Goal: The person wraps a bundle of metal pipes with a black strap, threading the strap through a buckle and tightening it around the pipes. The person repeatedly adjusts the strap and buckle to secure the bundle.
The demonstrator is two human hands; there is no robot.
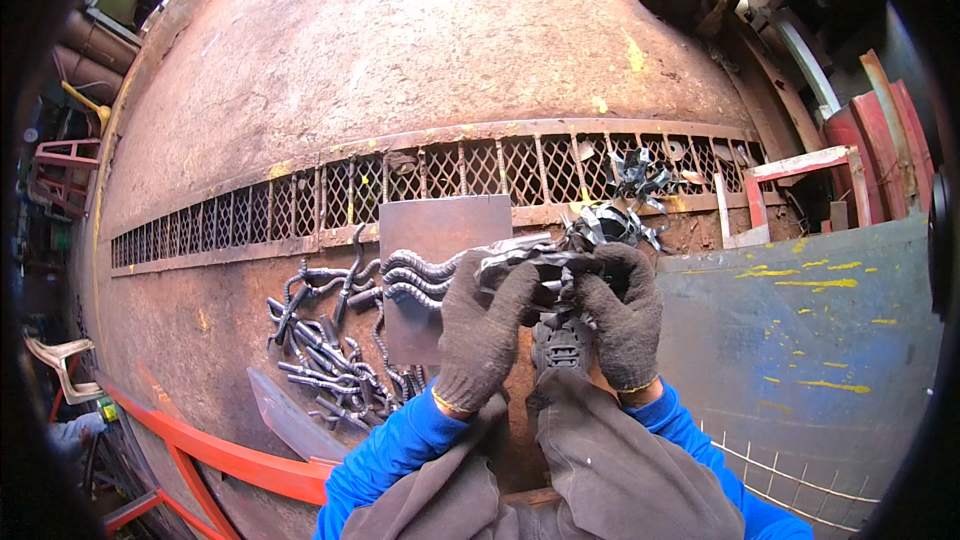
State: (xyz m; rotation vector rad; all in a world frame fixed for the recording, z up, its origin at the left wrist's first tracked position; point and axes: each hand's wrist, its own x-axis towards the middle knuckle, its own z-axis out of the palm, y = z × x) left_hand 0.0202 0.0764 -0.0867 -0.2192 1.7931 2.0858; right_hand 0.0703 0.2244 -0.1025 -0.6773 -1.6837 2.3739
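Note:
Both hands wear dark knitted gloves and meet in front of my knees. My left hand (480,335) is closed round a bundle of wavy ribbed metal rods (418,275), whose ends stick out to the left above a flat metal plate (445,218). Fingers of my right hand (625,325) are bent round thin metal strips (605,228) at the bundle's right end. The strips curl loosely outward beyond the hands. Where strips and rods meet, the gloves hide part of them. A pile of similar bent rods (325,355) lies on the ground to the left.
A rusty floor grating (440,172) crosses the ground ahead. More curled strips (640,175) lie on it. Red metal bars (240,455) stand at the lower left. On the right are a grey sheet with yellow marks (800,315) and a red-and-white frame (755,205).

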